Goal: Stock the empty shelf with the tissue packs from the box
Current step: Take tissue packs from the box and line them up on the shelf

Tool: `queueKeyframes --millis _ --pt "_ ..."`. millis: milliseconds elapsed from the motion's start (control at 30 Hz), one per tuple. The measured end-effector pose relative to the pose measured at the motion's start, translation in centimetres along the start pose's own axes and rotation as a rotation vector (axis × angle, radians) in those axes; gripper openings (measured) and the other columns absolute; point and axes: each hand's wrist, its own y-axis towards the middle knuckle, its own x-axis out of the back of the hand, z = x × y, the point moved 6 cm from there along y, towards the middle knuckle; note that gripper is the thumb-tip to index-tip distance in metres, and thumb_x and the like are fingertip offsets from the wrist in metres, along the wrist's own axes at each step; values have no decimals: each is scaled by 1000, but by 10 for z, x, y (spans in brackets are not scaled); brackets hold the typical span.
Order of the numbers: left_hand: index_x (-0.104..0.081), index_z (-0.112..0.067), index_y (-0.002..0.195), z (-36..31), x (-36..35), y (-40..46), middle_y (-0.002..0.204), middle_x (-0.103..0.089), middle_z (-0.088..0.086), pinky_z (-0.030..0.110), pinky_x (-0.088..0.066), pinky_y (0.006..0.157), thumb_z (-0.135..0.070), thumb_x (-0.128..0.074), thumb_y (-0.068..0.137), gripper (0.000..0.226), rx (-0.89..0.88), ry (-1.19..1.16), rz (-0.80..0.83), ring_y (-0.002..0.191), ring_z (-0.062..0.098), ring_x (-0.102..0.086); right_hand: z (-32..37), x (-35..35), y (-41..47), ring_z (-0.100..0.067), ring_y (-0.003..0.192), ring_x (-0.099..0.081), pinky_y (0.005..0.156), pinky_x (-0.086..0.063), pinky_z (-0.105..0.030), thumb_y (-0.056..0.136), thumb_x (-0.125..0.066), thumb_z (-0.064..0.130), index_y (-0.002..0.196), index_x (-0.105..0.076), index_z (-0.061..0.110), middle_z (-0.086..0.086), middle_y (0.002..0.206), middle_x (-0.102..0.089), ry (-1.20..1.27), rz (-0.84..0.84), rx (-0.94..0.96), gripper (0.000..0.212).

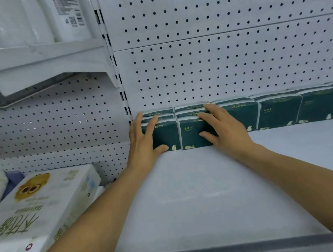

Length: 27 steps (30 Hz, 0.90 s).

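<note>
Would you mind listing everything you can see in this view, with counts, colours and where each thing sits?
Tissue packs: dark green with white edges, a row along the back of the shelf; two stacks at the left end, further packs running right past the frame edge, total count unclear.
Shelf: one, white, centre, front part bare.
Pegboard back panel: white with dark holes, behind the shelf.
Large white pack with yellow print: one, lower left, in the neighbouring bay.
White wrapped goods: upper left shelf, count unclear.
Left hand: resting on the leftmost stack.
Right hand: resting on the second stack.
</note>
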Motion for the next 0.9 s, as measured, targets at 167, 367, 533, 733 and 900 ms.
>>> queueKeyframes --millis 167,367,533,733,900 --pt "-29 -31 151 -2 -1 2 161 0 -1 40 -22 116 -24 -79 82 86 10 15 -31 148 21 -3 1 -7 6 -25 131 -46 73 -55 -38 85 -73 24 128 -57 13 -7 143 -46 -44 1 15 47" --pt "-29 -30 150 -3 0 3 160 -5 1 42 -28 114 -27 -78 82 84 21 65 -12 146 24 -7 2 -7 6 -31 125 -49 88 -52 -43 84 -74 25 127 -58 12 -8 137 -51 -107 10 11 48" --pt "-13 -34 155 -5 10 3 163 8 1 58 -3 120 -48 -71 83 94 28 392 77 149 28 17 8 -3 8 -27 137 -38 112 -28 -50 86 -70 33 129 -56 16 -8 146 -44 -214 54 -36 48" --pt "-14 -29 156 -34 47 -31 165 0 0 51 -7 121 -58 -59 88 86 -74 493 -24 151 22 6 50 29 -5 -29 146 -20 117 -18 -50 92 -57 45 147 -36 19 -8 159 -23 -187 90 -143 64" --pt "-44 -21 144 -55 94 -104 145 -51 2 52 -36 109 -57 -53 88 68 -263 513 -323 133 23 -45 112 65 -49 -34 133 -43 102 -41 -49 87 -67 36 137 -51 15 -12 150 -39 -49 -23 -107 56"
